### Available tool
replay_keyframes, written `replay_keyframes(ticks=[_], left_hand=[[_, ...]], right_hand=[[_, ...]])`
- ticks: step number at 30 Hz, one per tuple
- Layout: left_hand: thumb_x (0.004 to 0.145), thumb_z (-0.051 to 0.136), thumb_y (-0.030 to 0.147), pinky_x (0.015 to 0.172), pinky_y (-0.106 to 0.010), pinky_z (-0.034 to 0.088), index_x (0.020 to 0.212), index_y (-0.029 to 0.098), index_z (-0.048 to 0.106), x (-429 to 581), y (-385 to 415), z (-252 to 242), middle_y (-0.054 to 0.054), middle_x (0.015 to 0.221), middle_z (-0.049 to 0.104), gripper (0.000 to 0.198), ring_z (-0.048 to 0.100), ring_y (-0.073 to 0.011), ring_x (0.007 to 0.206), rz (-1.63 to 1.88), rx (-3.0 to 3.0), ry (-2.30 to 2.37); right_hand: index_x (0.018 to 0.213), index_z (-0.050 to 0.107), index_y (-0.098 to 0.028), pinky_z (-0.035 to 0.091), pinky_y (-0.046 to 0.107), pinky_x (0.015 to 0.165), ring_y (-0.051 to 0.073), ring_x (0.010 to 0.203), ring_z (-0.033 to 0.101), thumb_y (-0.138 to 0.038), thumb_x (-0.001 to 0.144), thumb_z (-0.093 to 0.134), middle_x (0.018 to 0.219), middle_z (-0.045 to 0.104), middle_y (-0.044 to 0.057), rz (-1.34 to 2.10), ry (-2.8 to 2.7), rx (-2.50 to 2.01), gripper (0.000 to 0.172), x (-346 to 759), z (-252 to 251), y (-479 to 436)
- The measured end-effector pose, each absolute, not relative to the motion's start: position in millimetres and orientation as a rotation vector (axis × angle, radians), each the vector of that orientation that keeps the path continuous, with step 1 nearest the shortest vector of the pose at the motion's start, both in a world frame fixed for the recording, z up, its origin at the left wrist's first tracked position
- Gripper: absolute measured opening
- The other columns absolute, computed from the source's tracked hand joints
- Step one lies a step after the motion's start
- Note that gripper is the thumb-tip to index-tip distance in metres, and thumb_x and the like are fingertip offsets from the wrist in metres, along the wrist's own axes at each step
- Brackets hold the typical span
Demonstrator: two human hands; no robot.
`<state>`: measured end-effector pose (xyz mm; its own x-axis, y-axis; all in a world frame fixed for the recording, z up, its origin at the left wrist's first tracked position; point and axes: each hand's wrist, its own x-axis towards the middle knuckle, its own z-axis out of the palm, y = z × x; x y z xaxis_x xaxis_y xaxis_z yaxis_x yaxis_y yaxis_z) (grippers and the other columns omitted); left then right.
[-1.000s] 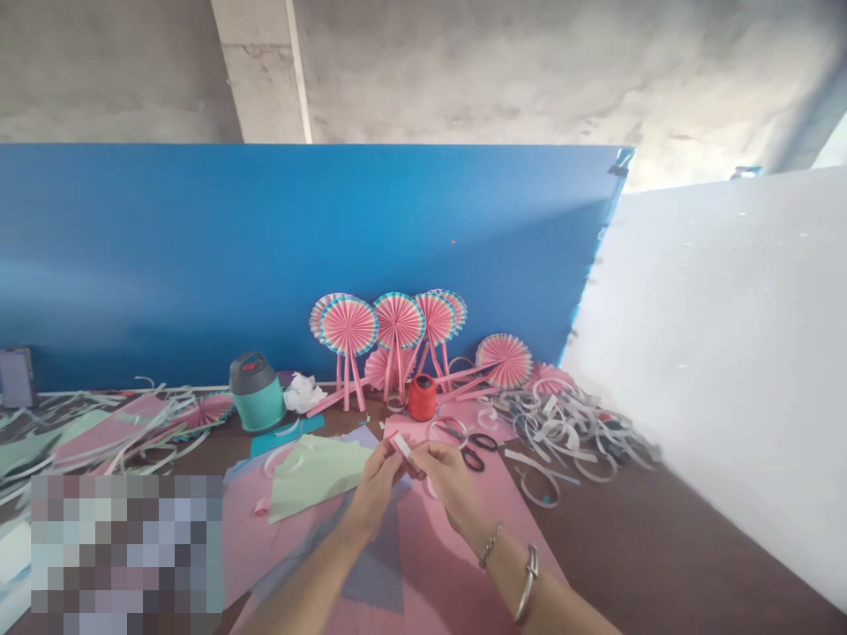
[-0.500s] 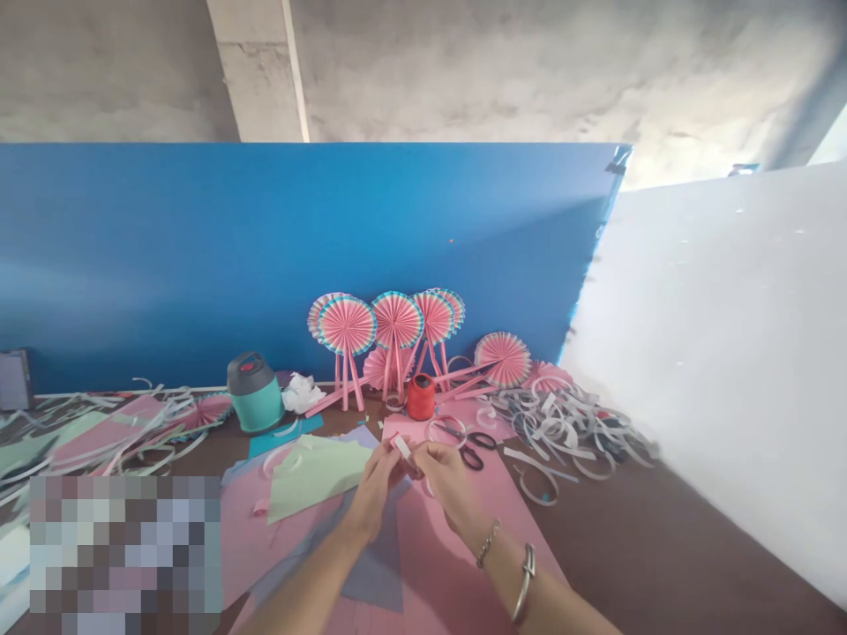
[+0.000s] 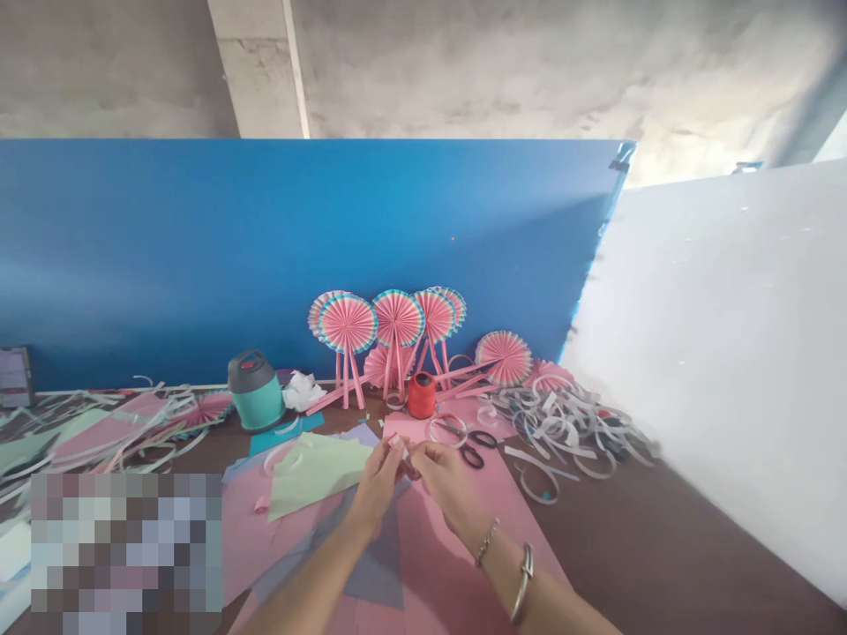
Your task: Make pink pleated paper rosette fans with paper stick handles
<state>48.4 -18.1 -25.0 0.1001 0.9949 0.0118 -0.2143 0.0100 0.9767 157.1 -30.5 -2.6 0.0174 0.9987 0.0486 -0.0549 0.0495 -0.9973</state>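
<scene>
Head camera: the left hand (image 3: 377, 481) has its grip closed on a small pink-and-white piece of paper (image 3: 397, 443), held above the pink sheet (image 3: 480, 538) on the brown surface (image 3: 635, 529). The right hand (image 3: 443, 476) has its fingertips drawn together at the piece's edge; I cannot tell whether they have hold of it. Black-handled scissors (image 3: 467, 436) lie just beyond, near a red spool (image 3: 422, 399).
</scene>
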Motion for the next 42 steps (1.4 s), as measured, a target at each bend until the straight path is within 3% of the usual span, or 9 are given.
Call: replay_keyframes(ticks=[18, 22, 25, 32, 42], left_hand=[[0.079, 0.052, 0.054, 0.08, -0.032, 0.048, 0.09, 0.017, 0.062, 46, -16, -27, -0.004, 0.083, 0.064, 0.04, 0.061, -0.016, 0.075, 1.263, 1.113, 0.965], [0.077, 0.054, 0.056, 0.081, -0.033, 0.048, 0.088, 0.016, 0.062, 45, -14, -27, -0.004, 0.078, 0.062, 0.042, 0.06, -0.0174, 0.078, 1.307, 1.128, 0.984], [0.076, 0.054, 0.058, 0.081, -0.033, 0.047, 0.089, 0.016, 0.062, 44, -12, -31, -0.004, 0.081, 0.062, 0.044, 0.059, -0.0187, 0.082, 1.314, 1.153, 1.015], [0.08, 0.047, 0.056, 0.079, -0.034, 0.046, 0.092, 0.016, 0.062, 40, -6, -39, -0.006, 0.083, 0.063, 0.045, 0.059, -0.021, 0.082, 1.285, 1.339, 1.12], [0.086, 0.04, 0.05, 0.082, -0.034, 0.043, 0.096, 0.016, 0.059, 38, -5, -36, -0.009, 0.092, 0.065, 0.04, 0.06, -0.0227, 0.089, 1.274, 1.481, 1.208]], right_hand=[[0.046, 0.038, -0.018, 0.02, 0.024, 0.048, 0.008, 0.05, 0.027, -0.029, 0.068, 0.05, 0.049, 0.03, -0.005, 1.016, -1.388, -1.311, 0.027, 161, -8, -25], [0.045, 0.045, -0.017, 0.027, 0.024, 0.049, 0.01, 0.048, 0.036, -0.036, 0.074, 0.051, 0.047, 0.042, -0.002, 1.077, -1.473, -1.291, 0.036, 164, 0, -28], [0.044, 0.046, -0.016, 0.027, 0.024, 0.049, 0.009, 0.047, 0.036, -0.04, 0.074, 0.056, 0.046, 0.042, -0.002, 1.121, -1.487, -1.286, 0.04, 165, 8, -32], [0.048, 0.049, -0.015, 0.028, 0.021, 0.048, 0.007, 0.046, 0.037, -0.031, 0.074, 0.059, 0.045, 0.043, -0.004, 1.243, -1.471, -1.364, 0.031, 168, 9, -30], [0.053, 0.053, -0.015, 0.032, 0.021, 0.051, 0.009, 0.049, 0.046, -0.019, 0.076, 0.054, 0.048, 0.05, -0.003, 1.122, -1.554, -1.48, 0.023, 164, 19, -35]])
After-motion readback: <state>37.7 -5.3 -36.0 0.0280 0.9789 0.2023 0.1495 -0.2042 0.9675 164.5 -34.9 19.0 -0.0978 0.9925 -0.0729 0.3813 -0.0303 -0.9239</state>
